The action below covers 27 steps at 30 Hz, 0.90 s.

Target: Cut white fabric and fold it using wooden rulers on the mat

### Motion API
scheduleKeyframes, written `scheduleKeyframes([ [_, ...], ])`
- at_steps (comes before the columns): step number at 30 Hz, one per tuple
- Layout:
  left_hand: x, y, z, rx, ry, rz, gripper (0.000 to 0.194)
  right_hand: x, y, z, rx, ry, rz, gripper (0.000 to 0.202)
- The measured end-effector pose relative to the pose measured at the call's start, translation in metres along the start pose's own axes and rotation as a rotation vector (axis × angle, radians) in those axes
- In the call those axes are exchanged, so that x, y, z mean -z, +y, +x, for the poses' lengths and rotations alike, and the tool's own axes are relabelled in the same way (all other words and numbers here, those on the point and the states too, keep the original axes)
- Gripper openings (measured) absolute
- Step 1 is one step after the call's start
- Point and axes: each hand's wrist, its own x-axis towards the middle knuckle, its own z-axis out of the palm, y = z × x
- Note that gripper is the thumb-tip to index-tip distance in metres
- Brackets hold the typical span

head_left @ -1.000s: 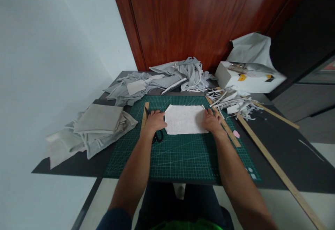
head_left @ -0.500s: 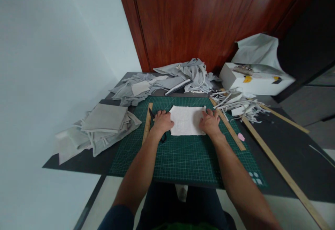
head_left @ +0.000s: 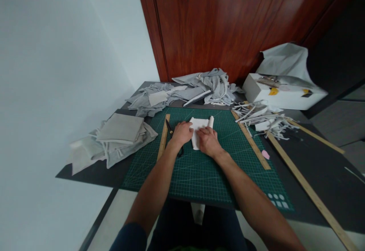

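A piece of white cloth (head_left: 199, 123) lies on the green cutting mat (head_left: 199, 175), its right side turned in as a narrow roll. My right hand (head_left: 209, 139) is closed on that roll, fingers curled over its near part and hiding it. At the cloth's left edge, my left hand (head_left: 182, 132) grips with fingers together; its fingertips press on the fabric. Black scissors (head_left: 169, 125) lie partly under my left wrist, blades pointing away and a handle loop showing beside the forearm. Left of them is a short wooden ruler (head_left: 163, 139).
Folded grey cloths (head_left: 119, 129) are stacked at the left. Scraps of grey fabric (head_left: 154, 95) line the back. To the right are cut strips (head_left: 265, 118), another ruler (head_left: 252, 140), a long wooden ruler (head_left: 302, 182), a pink scrap (head_left: 265, 154) and a white box (head_left: 285, 93).
My right hand has moved left, bringing the cloth's right edge in as a roll, so the flat part is much narrower. My left hand stays at the left edge. The view has shifted slightly.
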Motion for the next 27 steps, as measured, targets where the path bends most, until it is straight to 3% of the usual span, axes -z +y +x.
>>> scheduleKeyframes([
  [4,0.017,-0.014,0.0,0.099,0.068,-0.03,0.044,0.0,0.004,0.001,0.005,0.011,0.005,0.045],
  [7,0.028,-0.03,-0.01,0.3,0.097,0.028,0.041,0.0,0.007,0.0,0.004,0.022,0.019,0.039],
  [12,0.031,-0.043,-0.033,0.539,0.087,0.144,0.045,0.0,0.011,-0.002,-0.013,0.032,0.055,0.044],
  [18,0.027,-0.042,-0.033,0.558,0.001,0.117,0.042,0.001,0.013,-0.002,-0.035,0.01,0.082,0.049],
  [24,0.031,-0.056,-0.024,0.565,-0.078,0.046,0.037,0.001,0.013,-0.002,-0.036,0.0,0.075,0.045],
  [27,0.029,-0.061,-0.021,0.598,-0.052,-0.018,0.038,0.0,0.013,-0.001,-0.039,-0.002,0.068,0.045],
])
